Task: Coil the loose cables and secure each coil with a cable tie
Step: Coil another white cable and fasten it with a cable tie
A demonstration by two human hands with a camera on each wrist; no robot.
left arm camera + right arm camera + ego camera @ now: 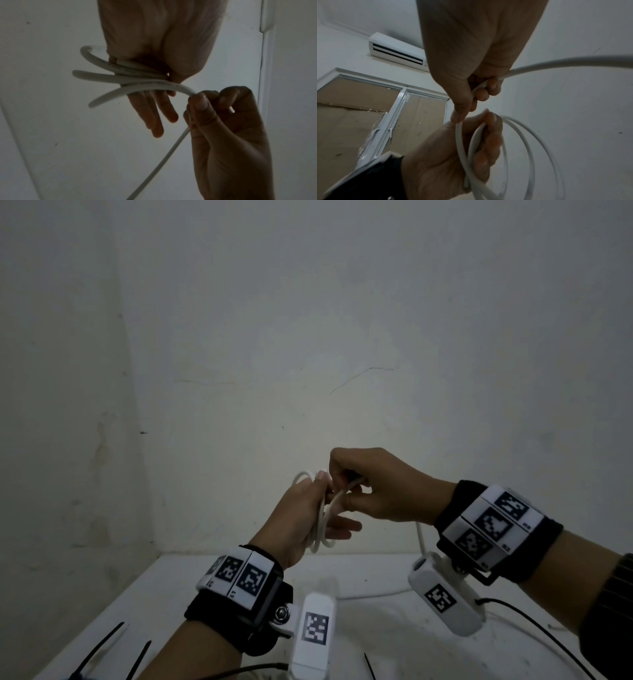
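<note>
Several loops of white cable (320,523) hang gathered in a person's left hand (301,522), raised above the white table (164,583), as coiling goes on. The left hand's thumb and curled fingers clamp the loops where they cross, while its other fingers stand straight. Just right of the coil, the right hand (380,491) pinches the free run of the same cable between thumb and curled fingers and appears to be bringing another turn up to the bundle; the two hands are almost touching. From the right hand the cable drops to the table, where more white cable (376,594) lies uncoiled, so the first coil looks well started but not finished. No tie is on it yet.

Below the coil, black cable ties (102,645) lie loose on the table's near left edge, and another black tie (370,667) lies nearer the middle. A thin black cable (534,631) runs across the table to the right of the coil, apparently still to be wound.

Both wrists carry black bands with patterned marker blocks (493,522) and white camera housings. Behind the coil stands a bare, scuffed wall (308,337). Nothing blocks the hands; the likeliest snag is the loops slipping once a hand must let go to reach for a tie.
</note>
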